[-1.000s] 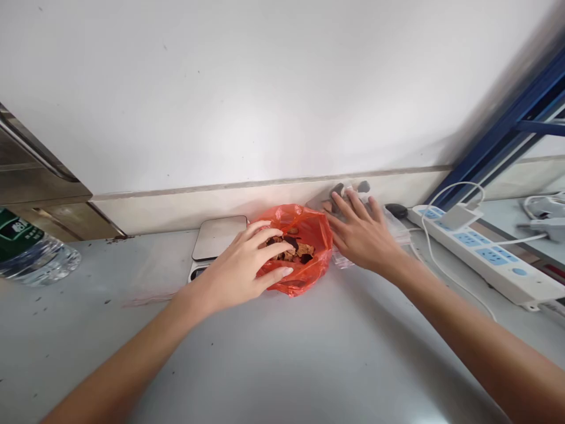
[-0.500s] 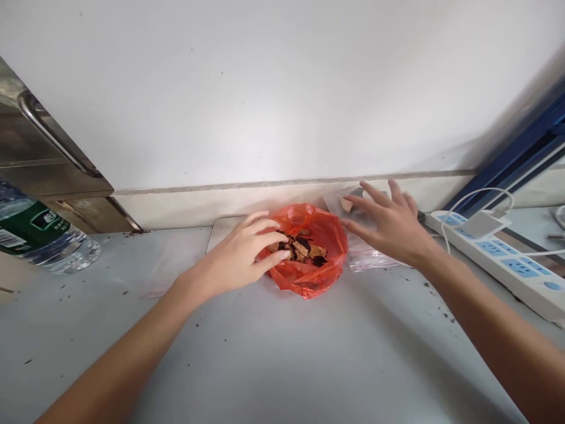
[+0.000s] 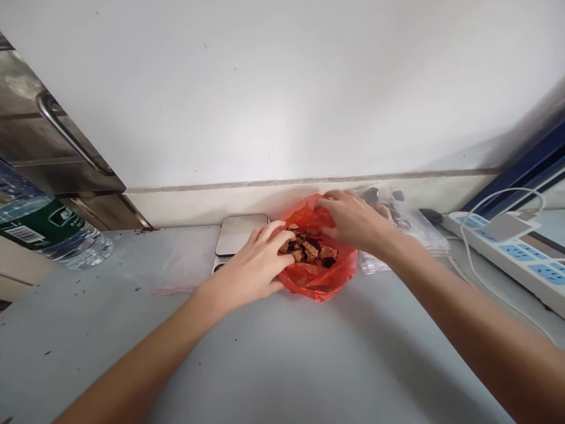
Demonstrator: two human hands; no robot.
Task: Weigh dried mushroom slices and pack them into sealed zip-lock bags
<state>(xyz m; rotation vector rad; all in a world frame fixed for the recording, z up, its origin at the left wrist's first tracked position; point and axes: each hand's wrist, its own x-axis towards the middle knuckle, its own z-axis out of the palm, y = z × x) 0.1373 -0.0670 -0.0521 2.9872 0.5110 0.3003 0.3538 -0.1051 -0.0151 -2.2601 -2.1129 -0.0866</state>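
A red plastic bag (image 3: 320,288) stands with its mouth open on the grey tabletop. Inside lie several brown and dark pieces (image 3: 311,248), rough and bark-like. My left hand (image 3: 253,259) is at the bag's left rim, its bent fingers over the edge and the thumb lower down outside. At the far right rim is my right hand (image 3: 353,219), fingers curved into the mouth, with a gap between index finger and thumb. Behind my left hand sits a small digital scale (image 3: 241,234) with a metal plate; my hand hides part of its front.
Clear zip bags (image 3: 426,232), some with dark pieces inside, lie right of the red bag. Another flat clear bag (image 3: 185,259) is left of the scale. A white power strip (image 3: 507,250) with cables borders the right; a large water bottle (image 3: 57,229) lies at left.
My right hand has moved left from above the clear bags to the red bag's far right rim. My left hand's thumb has come down outside the rim. The view has shifted slightly.
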